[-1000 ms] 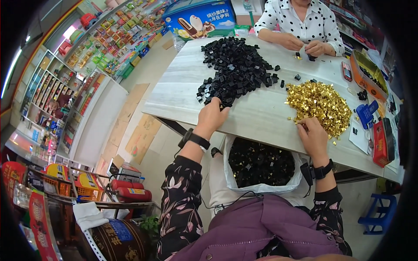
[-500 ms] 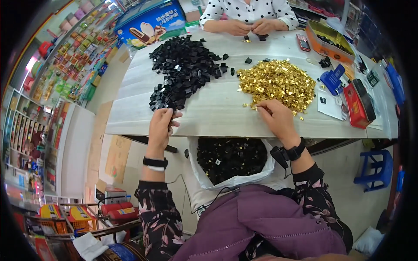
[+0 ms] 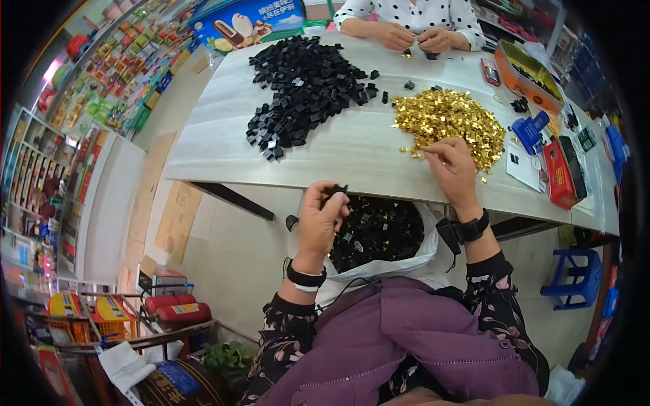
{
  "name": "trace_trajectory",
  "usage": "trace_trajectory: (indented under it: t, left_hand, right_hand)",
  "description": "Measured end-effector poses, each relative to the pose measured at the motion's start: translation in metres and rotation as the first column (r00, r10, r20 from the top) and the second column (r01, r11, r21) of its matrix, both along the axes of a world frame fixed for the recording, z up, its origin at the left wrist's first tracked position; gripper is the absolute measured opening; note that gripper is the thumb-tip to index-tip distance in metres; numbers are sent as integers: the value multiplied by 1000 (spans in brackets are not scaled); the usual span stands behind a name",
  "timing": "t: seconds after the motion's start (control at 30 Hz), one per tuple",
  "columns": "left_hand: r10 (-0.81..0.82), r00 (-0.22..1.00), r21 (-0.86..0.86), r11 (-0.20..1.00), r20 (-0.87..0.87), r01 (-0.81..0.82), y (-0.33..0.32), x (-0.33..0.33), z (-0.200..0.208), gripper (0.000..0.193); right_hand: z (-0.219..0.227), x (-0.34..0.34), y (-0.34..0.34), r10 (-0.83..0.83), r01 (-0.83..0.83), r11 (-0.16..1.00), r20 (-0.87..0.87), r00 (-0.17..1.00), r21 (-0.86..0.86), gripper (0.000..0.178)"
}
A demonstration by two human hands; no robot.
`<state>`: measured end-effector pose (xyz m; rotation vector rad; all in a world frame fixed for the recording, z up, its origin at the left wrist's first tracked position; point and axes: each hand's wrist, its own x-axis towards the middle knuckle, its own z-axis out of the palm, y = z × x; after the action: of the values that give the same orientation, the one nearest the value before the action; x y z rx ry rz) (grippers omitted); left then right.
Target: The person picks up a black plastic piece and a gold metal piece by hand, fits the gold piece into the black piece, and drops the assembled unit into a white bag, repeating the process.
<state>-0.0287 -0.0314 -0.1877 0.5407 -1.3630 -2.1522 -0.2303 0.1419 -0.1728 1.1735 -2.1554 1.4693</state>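
Holding a small black piece, plastic by its look [image 3: 338,190], I press it between thumb and fingers of my left hand [image 3: 321,215]; in the view it appears just off the tabletop's front edge. My right hand [image 3: 453,170] is at the near edge of a heap of tiny shiny gold metal-looking pieces [image 3: 452,122]. Its fingertips are close together, but I cannot tell if they meet or pinch something.

I judge the black piece to be light and stiff, a little slippery on its smooth faces, so two opposite sides are the best place to take it. The gold ones seem thin and could bend, so I would take them softly by the edges.

Below the tabletop [image 3: 220,132], an open white plastic bag [image 3: 428,233] contains many black pieces with scattered gold bits. Further, beyond the loose heap of black square pieces [image 3: 301,88] and the gold one, an orange rectangular tin [image 3: 542,99] at the right holds some small black things.
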Motion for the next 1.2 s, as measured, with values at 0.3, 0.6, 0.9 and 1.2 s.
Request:
trace_trajectory:
  t: [0.3, 0.6, 0.9, 1.2]
  left_hand:
    - [-58, 998, -553, 831, 12, 55, 19, -13, -13, 22]
    - [-79, 997, -447, 891, 19, 79, 34, -6, -3, 22]
    - [-13, 996, -795, 602, 86, 77, 29, 0, -4, 26]
    - [-80, 997, -853, 518, 21, 59, 32, 0, 3, 23]
  right_hand:
    - [14, 74, -18, 469, -462, 858, 709, 526, -224, 9]
    - [3, 69, -17, 476, -496, 812, 840, 259, -307, 12]
    - [-8, 68, -17, 427, -590, 792, 834, 351, -157, 15]
    - [11, 64, -15, 392, -621, 747, 912, 124, -237, 18]
